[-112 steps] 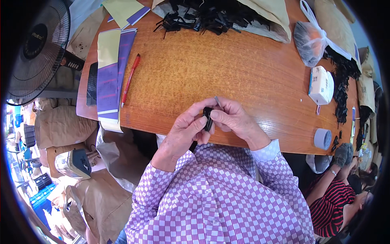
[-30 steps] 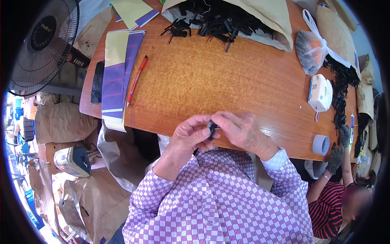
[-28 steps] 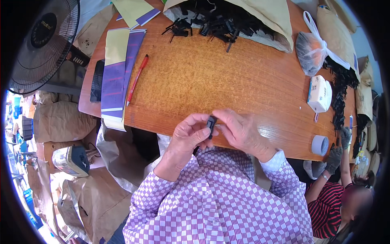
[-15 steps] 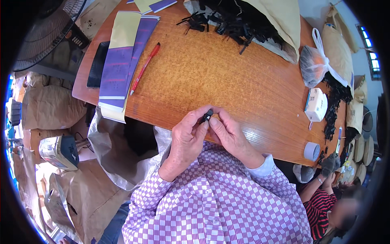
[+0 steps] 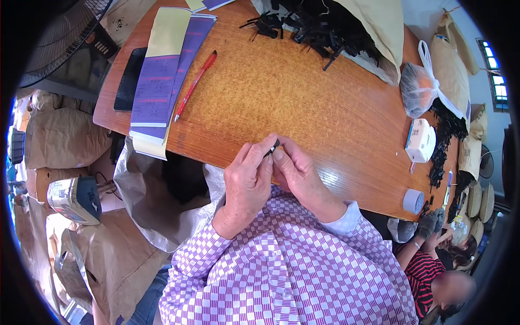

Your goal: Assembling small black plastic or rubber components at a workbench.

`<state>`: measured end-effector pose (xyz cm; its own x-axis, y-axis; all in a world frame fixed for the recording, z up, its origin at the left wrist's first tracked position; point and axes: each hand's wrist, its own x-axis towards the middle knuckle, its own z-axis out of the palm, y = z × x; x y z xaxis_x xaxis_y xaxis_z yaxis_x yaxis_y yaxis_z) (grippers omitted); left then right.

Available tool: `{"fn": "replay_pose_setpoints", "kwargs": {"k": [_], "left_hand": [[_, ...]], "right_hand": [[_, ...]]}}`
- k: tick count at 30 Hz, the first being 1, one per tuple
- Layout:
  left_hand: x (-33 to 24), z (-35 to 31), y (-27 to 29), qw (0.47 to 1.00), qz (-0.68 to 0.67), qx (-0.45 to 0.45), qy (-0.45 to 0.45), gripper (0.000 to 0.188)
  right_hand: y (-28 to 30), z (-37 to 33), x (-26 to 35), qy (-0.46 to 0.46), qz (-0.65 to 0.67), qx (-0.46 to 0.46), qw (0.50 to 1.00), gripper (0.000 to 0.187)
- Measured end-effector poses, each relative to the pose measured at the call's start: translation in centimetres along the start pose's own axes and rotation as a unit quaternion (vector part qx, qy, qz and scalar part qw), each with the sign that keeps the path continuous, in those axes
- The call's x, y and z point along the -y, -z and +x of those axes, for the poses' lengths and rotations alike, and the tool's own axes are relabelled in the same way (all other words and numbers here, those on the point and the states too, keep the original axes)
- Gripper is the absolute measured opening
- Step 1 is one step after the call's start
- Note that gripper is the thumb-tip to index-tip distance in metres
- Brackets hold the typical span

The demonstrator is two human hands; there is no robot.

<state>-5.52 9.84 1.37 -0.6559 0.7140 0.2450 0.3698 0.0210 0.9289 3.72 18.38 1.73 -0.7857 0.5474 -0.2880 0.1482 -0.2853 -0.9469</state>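
Observation:
Both my hands meet just over the table's near edge, fingers pinched around a small black piece (image 5: 274,147). My left hand (image 5: 247,176) grips it from the left, and my right hand (image 5: 297,169) closes on it from the right with the thumb on top. Most of the piece is hidden by the fingers, so its exact kind does not show. At the table's far side a heap of similar black strips (image 5: 330,27) spills from the mouth of a paper sack (image 5: 387,32).
Purple and yellow forms (image 5: 157,86), a dark phone (image 5: 130,81) and a red pen (image 5: 196,85) lie at left. A tape roll (image 5: 413,200), white box (image 5: 420,141) and knotted plastic bag (image 5: 417,89) stand at right. An open sack (image 5: 146,200) sits below left. A gloved co-worker (image 5: 425,260) sits at right.
My fingers have closed further over the black piece, so less of it shows. The co-worker's gloved hands at the right have shifted. The whole view has moved slightly.

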Motion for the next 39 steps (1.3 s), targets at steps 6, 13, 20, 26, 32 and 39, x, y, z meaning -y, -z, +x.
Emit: {"fn": "replay_pose_setpoints", "kwargs": {"k": [6, 13, 20, 26, 32, 39], "left_hand": [[0.2, 0.4, -1.0, 0.996, 0.072, 0.045, 0.011, 0.03], [-0.2, 0.8, -3.7, 0.992, 0.04, 0.107, 0.055, 0.031], [-0.8, 1.4, -5.4, 0.995, -0.007, 0.092, 0.039, 0.038], [-2.8, 3.0, -4.2, 0.919, -0.266, 0.168, 0.239, 0.036], [-2.3, 3.0, -4.0, 0.867, -0.357, 0.146, 0.315, 0.041], [-2.2, 2.4, -3.2, 0.841, -0.383, 0.184, 0.336, 0.041]], "right_hand": [[2.5, 0.1, 0.8, -0.193, 0.211, 0.051, 0.957, 0.031], [4.8, 0.7, -3.4, 0.152, -0.104, -0.046, 0.982, 0.03], [8.0, -0.6, -0.6, 0.076, -0.105, 0.005, 0.992, 0.024], [9.5, -1.0, -1.8, 0.108, 0.042, -0.003, 0.993, 0.013], [10.6, -0.8, -0.7, 0.1, 0.114, 0.044, 0.988, 0.01], [9.2, 0.3, -0.8, 0.037, 0.192, 0.05, 0.979, 0.011]]}}
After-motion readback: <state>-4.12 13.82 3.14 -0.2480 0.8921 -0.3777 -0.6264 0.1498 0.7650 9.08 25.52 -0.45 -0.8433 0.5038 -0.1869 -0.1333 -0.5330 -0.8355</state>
